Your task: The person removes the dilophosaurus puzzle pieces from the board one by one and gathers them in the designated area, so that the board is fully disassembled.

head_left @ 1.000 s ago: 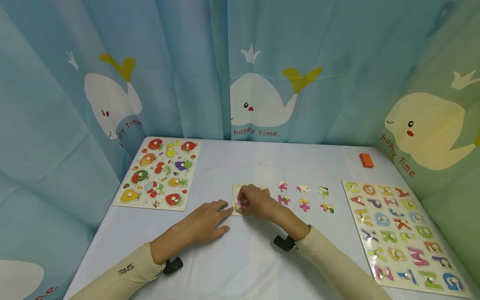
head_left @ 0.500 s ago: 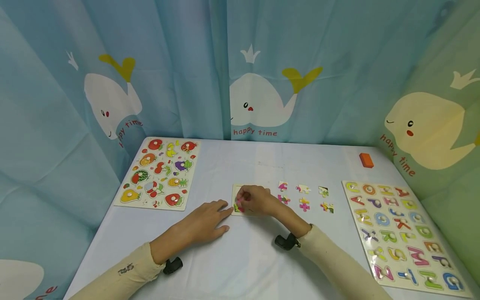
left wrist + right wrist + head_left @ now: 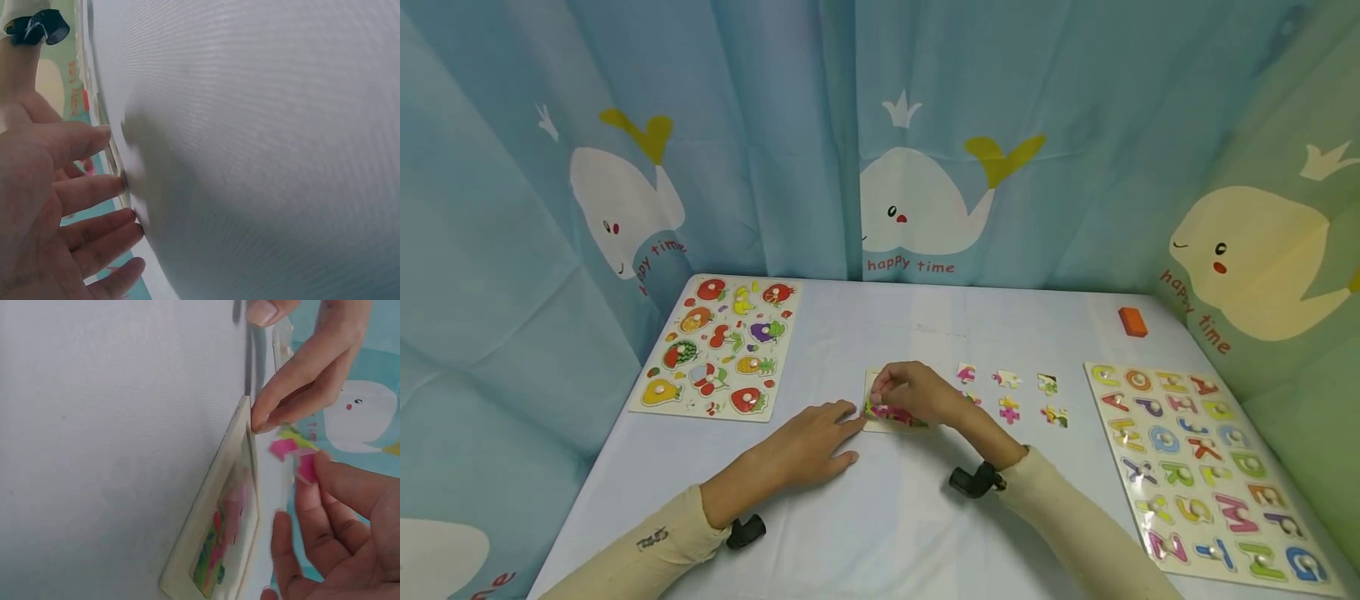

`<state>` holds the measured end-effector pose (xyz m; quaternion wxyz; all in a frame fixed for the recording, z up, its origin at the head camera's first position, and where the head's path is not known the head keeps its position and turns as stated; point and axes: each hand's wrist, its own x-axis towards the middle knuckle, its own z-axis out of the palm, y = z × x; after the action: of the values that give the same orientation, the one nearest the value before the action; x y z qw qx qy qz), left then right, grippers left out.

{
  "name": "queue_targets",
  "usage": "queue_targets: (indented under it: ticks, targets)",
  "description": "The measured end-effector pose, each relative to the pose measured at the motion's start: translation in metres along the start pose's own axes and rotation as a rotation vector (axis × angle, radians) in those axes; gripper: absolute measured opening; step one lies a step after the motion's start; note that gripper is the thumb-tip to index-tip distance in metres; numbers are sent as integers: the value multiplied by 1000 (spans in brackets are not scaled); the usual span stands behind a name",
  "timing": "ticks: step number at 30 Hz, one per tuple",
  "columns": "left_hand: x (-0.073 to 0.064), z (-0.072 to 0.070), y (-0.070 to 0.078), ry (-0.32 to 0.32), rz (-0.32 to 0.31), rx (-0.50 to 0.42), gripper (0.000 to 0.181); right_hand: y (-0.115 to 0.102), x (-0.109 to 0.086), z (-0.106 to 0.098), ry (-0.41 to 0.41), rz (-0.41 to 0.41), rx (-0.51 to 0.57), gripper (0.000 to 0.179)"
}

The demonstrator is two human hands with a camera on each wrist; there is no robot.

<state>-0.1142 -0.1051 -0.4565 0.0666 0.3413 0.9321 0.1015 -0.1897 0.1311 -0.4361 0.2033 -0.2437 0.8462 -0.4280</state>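
Observation:
My left hand (image 3: 812, 443) lies on the table with fingers spread and straight, a fingertip right at the left edge of a small wooden puzzle board (image 3: 880, 427). Part of a pink and green picture (image 3: 898, 415) shows in the board's recess, its upper part hidden by my right hand (image 3: 917, 392). Thumb and fingers of that hand pinch a pink and yellow-green jigsaw piece (image 3: 305, 464), held up off the board in the right wrist view. In the left wrist view the left fingers (image 3: 94, 190) are extended over the white cloth.
Several loose jigsaw pieces (image 3: 1009, 410) lie in rows right of the board. A fruit puzzle board (image 3: 748, 343) lies back left, an alphabet puzzle board (image 3: 1150, 492) at the right. An orange block (image 3: 1132, 322) sits back right. Whale-print curtains (image 3: 775, 183) surround the table.
My right hand has lifted slightly from the board with the piece between its fingers, uncovering more of the pink and green picture. My left hand has stayed put.

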Motion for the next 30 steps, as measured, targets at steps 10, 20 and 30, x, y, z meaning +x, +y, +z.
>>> queue_targets:
  ticks: [10,20,30]
  targets:
    - [0,-1,1,-19,-19,-34,55,0,-30,-40,80,6,-68,9]
    - [-2,-1,2,-11,-12,-33,55,36,-75,-75,12,91,-126,8]
    - [-1,-1,2,-11,-18,-36,54,59,-86,-69,-13,99,-123,6]
